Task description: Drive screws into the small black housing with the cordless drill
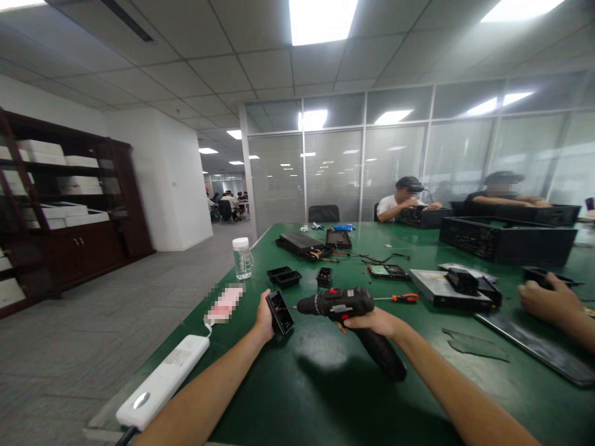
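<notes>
My left hand (264,317) is closed around a small black plastic box (283,323), tilted so that its open side faces right. Small parts inside it are too fine to name. In my right hand (372,321) is a black cordless drill (341,303) with red details, held by its grip. The drill's thin bit points left and reaches the box's opening; whether it touches anything inside I cannot tell. Just beyond my hands stand other black plastic trays (284,277) and a small black box (324,277) with little pieces in it.
An orange-handled screwdriver (405,298), a silver drive unit (434,290) and a glass shard (474,347) lie rightward. A co-worker's hand (542,297) is at far right. Leftward are a clear bottle (242,260) and a white power strip (165,378). Black cases (506,241) stand farther back.
</notes>
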`<state>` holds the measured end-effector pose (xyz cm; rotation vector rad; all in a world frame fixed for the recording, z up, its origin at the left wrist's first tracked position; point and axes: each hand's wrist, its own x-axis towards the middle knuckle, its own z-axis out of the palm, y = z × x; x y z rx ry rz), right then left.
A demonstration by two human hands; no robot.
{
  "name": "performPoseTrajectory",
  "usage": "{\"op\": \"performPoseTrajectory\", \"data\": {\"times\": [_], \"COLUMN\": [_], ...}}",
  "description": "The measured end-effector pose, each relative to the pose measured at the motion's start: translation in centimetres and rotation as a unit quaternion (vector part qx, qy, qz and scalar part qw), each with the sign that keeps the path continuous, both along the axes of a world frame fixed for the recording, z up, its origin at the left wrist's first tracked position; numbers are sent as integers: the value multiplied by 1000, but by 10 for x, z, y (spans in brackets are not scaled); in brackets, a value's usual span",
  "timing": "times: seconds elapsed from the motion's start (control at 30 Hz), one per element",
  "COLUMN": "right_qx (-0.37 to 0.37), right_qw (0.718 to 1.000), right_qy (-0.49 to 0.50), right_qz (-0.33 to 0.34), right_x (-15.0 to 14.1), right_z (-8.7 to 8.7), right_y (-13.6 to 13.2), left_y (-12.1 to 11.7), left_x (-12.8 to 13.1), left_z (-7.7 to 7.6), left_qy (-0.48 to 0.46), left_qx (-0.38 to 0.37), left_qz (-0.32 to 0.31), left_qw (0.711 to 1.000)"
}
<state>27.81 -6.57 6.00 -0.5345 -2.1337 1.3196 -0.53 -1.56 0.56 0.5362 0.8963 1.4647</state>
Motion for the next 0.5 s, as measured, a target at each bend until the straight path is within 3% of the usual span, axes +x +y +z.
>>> {"op": "performPoseTrajectory", "data": {"times": [0.5], "right_qx": [-12], "right_qw": [1000], "right_qy": [0], "right_qz": [-1], "right_x": [0], "right_z": [-1], "right_y": [-1], "left_y": [3], "left_x": [-1], "left_z": [-3], "left_qy": [-3], "left_qx": [6], "left_qz": [-9], "left_qw": [1000]}}
